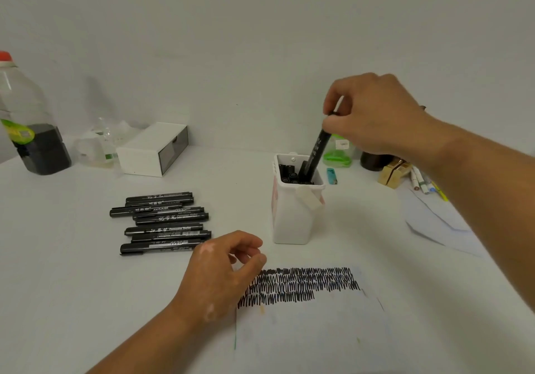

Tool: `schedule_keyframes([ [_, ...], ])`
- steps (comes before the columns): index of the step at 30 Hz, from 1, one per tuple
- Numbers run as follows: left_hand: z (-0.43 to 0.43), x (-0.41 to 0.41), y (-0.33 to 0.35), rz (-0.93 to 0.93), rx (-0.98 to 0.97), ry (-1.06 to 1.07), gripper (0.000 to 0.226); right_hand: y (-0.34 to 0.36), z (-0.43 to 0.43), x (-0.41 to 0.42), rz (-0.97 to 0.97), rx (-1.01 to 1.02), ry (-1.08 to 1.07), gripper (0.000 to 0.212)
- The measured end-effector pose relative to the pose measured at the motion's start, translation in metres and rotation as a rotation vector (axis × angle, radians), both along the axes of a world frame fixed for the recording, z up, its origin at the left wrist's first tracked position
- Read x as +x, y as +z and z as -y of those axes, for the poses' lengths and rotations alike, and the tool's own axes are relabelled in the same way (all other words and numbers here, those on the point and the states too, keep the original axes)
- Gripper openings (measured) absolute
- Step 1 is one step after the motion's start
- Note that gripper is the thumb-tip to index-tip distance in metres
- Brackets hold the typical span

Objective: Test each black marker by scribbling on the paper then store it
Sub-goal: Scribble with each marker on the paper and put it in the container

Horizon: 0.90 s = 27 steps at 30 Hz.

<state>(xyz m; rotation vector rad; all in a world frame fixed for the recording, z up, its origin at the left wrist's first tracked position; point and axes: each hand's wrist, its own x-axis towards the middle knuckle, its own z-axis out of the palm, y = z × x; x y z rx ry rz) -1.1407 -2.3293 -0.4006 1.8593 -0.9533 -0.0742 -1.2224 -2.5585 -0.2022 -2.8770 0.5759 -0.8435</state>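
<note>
A person's right hand (376, 116) is reaching in from the right, with its fingertips pinching the top end of a capped black marker (317, 150). The marker is tilting slightly, and its lower end is sitting inside a tall white square plastic holder (292, 217) near the middle of a white table (72, 286). More black marker ends (288, 172) are standing upright inside the holder, filling most of its opening. A strip of pale tape (308, 198) is sticking to the holder's front corner.

The left hand (223, 275) is resting on the table in front of the holder, well apart from the right hand. Its fingers are curling loosely and holding nothing. It is lying at the upper left corner of a sheet of white paper (312, 330), which is lying flat at the table's near edge. Several rows of dense black zigzag scribbles (301, 285) are covering the top of the paper.

To the left of the holder, a loose pile of black permanent markers (163, 223) is lying flat on the table, side by side, all capped.

Along the back wall, a large clear plastic bottle with a red cap (29, 130) is standing at the far left, holding dark liquid at the bottom. Beside it are a crumpled clear plastic container (98, 145) and a white rectangular box (153, 149). Behind the holder, a small blue lighter (332, 176) is lying near a green and clear object (337, 156) that is too blurred to name. At the right, under the forearm, are gold-coloured blocks (393, 172), a few pens (422, 182) and a loose white sheet (434, 220).
</note>
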Motion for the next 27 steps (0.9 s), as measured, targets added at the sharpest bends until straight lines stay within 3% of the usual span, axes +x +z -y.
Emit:
schedule_keyframes([
  [13, 0.000, 0.000, 0.000, -0.010, 0.010, -0.003, 0.011, -0.050, 0.007, 0.039, -0.389, 0.042, 0.014, 0.012],
  [22, 0.001, 0.000, -0.003, -0.010, 0.044, -0.030, 0.009, -0.062, 0.007, 0.043, -0.484, -0.019, 0.046, 0.018],
  [27, 0.001, 0.003, -0.005, -0.004, 0.043, -0.039, 0.009, -0.049, 0.002, 0.031, -0.354, 0.043, 0.043, 0.017],
])
